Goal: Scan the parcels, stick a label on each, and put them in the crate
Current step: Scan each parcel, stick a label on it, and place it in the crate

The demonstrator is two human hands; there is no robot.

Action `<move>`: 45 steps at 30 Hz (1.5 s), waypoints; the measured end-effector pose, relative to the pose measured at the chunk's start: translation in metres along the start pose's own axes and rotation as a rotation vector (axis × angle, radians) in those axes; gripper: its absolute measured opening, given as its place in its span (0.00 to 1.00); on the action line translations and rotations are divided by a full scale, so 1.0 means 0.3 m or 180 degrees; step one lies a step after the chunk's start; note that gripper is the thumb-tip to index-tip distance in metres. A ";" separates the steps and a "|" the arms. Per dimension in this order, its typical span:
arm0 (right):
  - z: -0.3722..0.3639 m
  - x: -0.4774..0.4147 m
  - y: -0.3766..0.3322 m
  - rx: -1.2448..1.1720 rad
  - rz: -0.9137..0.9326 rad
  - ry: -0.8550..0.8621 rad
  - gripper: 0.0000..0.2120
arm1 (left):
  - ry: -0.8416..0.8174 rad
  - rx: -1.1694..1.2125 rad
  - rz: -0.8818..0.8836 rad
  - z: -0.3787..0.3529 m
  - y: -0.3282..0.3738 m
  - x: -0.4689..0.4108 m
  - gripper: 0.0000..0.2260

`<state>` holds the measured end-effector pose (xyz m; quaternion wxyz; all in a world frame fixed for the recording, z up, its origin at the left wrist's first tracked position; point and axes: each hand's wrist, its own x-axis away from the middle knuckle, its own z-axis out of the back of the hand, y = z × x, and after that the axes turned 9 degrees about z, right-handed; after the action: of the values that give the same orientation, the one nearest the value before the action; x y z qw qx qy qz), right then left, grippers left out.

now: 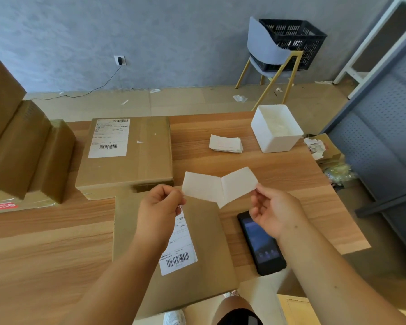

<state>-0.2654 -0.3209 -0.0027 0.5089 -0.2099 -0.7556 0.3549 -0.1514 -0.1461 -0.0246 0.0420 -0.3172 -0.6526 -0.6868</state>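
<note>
The white label (220,187) was held up over the parcel (211,242) at the front edge of the bench (45,254), with one end pinched by the left grip (159,207) and the other end pinched by the right grip (275,212). The label was bent in the middle, so it would best be pulled flat, laid on a bare brown part of the parcel, and rubbed down from one end so no bumps were left. The black crate (293,41) was seen on a chair (263,50), well past the back edge.
</note>
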 end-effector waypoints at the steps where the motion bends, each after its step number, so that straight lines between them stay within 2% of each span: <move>1: 0.021 -0.017 -0.015 -0.0050 0.0045 0.0106 0.02 | 0.0070 -0.0027 0.0009 -0.017 0.000 -0.012 0.09; 3: 0.068 -0.059 -0.050 -0.0083 0.0221 0.0350 0.03 | 0.0198 -0.0092 0.0017 -0.056 0.002 -0.040 0.05; 5: 0.119 -0.112 -0.091 -0.0059 0.0458 0.0530 0.04 | 0.0311 -0.0204 -0.0004 -0.100 -0.001 -0.073 0.08; 8: 0.205 -0.211 -0.173 0.0268 0.0898 0.0578 0.03 | 0.0421 -0.0528 -0.0130 -0.192 0.002 -0.120 0.05; 12: 0.315 -0.339 -0.304 0.1825 0.1488 0.0126 0.06 | 0.0431 -0.0970 -0.0331 -0.388 0.013 -0.195 0.05; 15: 0.388 -0.435 -0.406 0.2912 0.1528 -0.0247 0.07 | 0.0159 -0.1438 -0.0516 -0.564 0.027 -0.273 0.07; 18: 0.446 -0.536 -0.504 0.3567 0.1425 -0.0522 0.08 | -0.0024 -0.1643 -0.0678 -0.748 0.072 -0.366 0.07; 21: 0.488 -0.631 -0.592 0.3946 0.1491 -0.0575 0.09 | 0.0087 -0.1654 -0.0886 -0.922 0.128 -0.468 0.09; 24: 0.511 -0.717 -0.655 0.3996 0.1519 -0.0627 0.08 | 0.0173 -0.1863 -0.1453 -1.066 0.160 -0.573 0.05; 28: 0.533 -0.796 -0.700 0.4005 0.1461 -0.0739 0.08 | 0.0261 -0.2846 -0.2255 -1.183 0.153 -0.722 0.06; 33: 0.562 -0.855 -0.709 0.3923 0.1406 -0.0790 0.08 | 0.0185 -0.4663 -0.2048 -1.217 0.090 -0.840 0.10; 38: 0.583 -0.880 -0.681 0.3628 0.1353 -0.0863 0.06 | 0.0042 -0.4516 -0.1989 -1.195 0.065 -0.794 0.13; 41: 0.587 -0.868 -0.660 0.3032 0.1338 -0.0857 0.05 | 0.0015 -0.3980 -0.1887 -1.156 0.083 -0.711 0.13; 44: 0.583 -0.837 -0.635 0.2430 0.1304 -0.0929 0.13 | -0.0131 -0.3374 -0.1790 -1.095 0.079 -0.607 0.10; 45: 0.582 -0.828 -0.625 0.2338 0.1319 -0.0923 0.13 | -0.0201 -0.3132 -0.1684 -1.068 0.070 -0.570 0.08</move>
<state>-0.3194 -0.6694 -0.0564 0.3566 -0.1101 -0.5850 0.7200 -0.1276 -0.5058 -0.0733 -0.3043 -0.1453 -0.3135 -0.8877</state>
